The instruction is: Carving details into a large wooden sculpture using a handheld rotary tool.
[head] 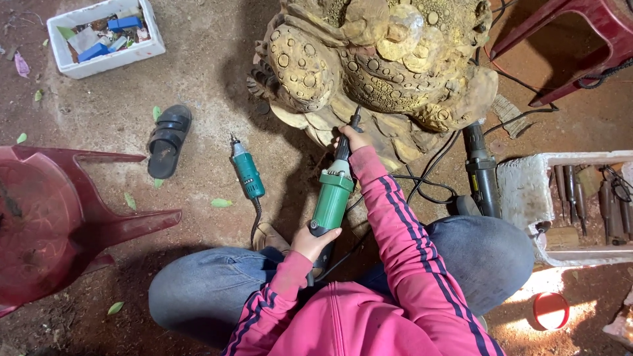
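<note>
Left hand [315,241] wrapped round rear of green die grinder [331,201] | right hand [353,140] pinching its slim neck against wooden carving [376,66] | judged rigid, moderately heavy, cord-trailing; two-handed hold suits.

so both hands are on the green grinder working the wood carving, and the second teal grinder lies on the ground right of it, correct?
Not quite: the head view shows the teal grinder lying left of the green grinder, not right. The left hand and right hand hold it against the wood carving.

The scene is viewed from one head-worn camera, aimed steeply down at close range onto the dirt floor [198,66] ahead.
</note>
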